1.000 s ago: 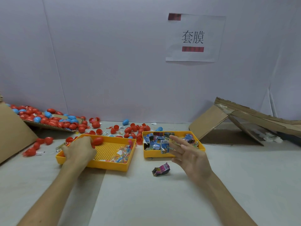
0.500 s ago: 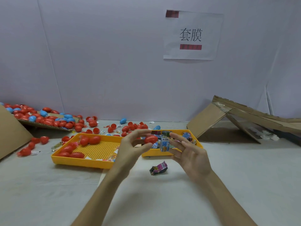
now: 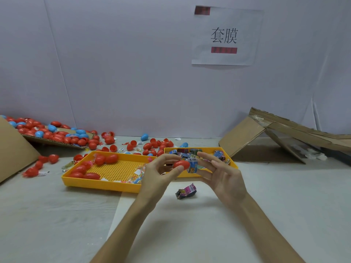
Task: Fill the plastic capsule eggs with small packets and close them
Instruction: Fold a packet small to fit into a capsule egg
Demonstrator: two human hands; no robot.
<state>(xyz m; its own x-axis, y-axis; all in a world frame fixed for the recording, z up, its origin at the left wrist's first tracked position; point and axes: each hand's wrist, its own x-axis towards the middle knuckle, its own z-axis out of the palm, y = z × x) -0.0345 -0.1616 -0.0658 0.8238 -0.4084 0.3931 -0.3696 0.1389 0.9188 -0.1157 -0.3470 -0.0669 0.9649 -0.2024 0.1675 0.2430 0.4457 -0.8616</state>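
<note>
My left hand (image 3: 157, 177) pinches a red capsule egg (image 3: 181, 164) between thumb and fingers, raised above the table in front of the trays. Right beside it, my right hand (image 3: 222, 177) pinches a small blue packet (image 3: 192, 166) that touches the egg's right side. A yellow tray (image 3: 106, 182) on the left holds several red eggs and small packets. A second yellow tray (image 3: 232, 164) behind my hands holds several colourful packets. One loose purple packet (image 3: 186, 191) lies on the table below my hands.
Many red and blue eggs (image 3: 57, 134) are scattered on a cardboard sheet and the table at the back left. A brown cardboard flap (image 3: 13, 150) stands at the far left. A collapsed cardboard box (image 3: 281, 137) lies at the back right. A paper sign (image 3: 226, 36) hangs on the wall.
My left hand left the left tray with a red egg and came to the middle. My right hand took a blue packet and now holds it against the egg.
</note>
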